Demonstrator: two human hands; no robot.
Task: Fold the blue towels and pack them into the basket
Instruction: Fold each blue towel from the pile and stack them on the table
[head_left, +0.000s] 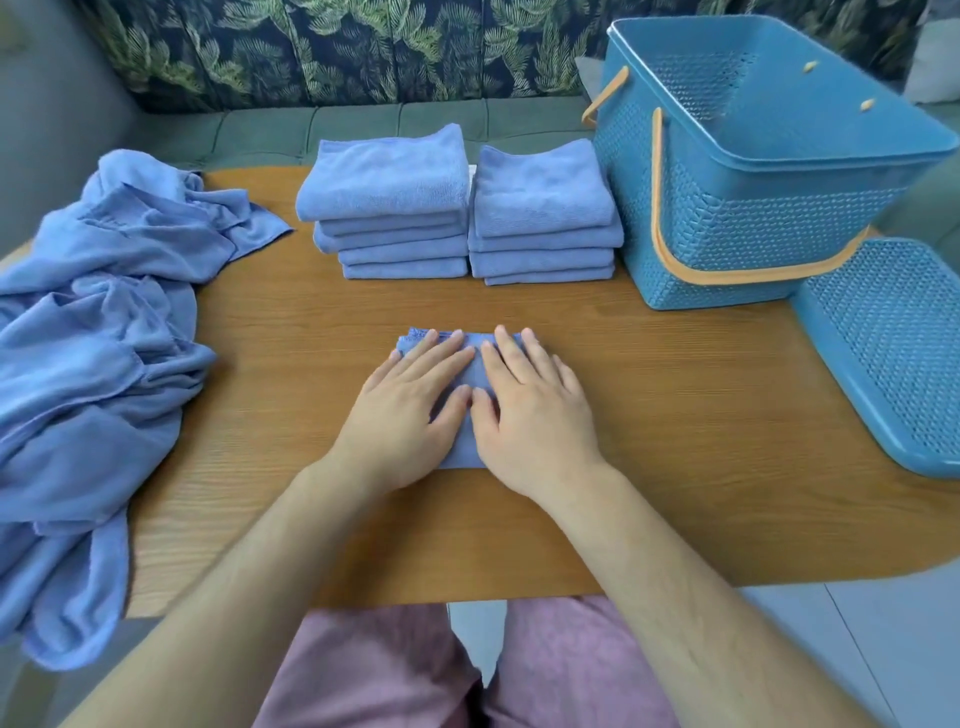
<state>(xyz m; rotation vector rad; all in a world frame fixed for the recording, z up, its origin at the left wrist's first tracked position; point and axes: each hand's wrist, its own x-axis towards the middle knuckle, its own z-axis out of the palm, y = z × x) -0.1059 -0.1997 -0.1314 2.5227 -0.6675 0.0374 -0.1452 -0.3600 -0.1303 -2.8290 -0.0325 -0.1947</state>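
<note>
Pressure is being applied to a small folded blue towel (470, 371) at the middle of the wooden table (675, 415) by the left hand (410, 400) and the right hand (535, 410), both being laid flat, fingers straight, nothing being gripped. Behind it, a left stack (389, 208) and a right stack (543, 213) of folded towels are being kept beside the blue basket (727, 244). Its lid (883, 353) is lying at the right and unfolded towels (88, 338) are being left heaped at the left.

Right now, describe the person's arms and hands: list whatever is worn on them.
Both forearms are bare, with no sleeves in view. The left hand and right hand carry no gloves, and no watch, bracelet or ring shows. The nails on the fingers are short and look unpainted. The only clothing visible is a pink fabric garment over the lap.
</note>
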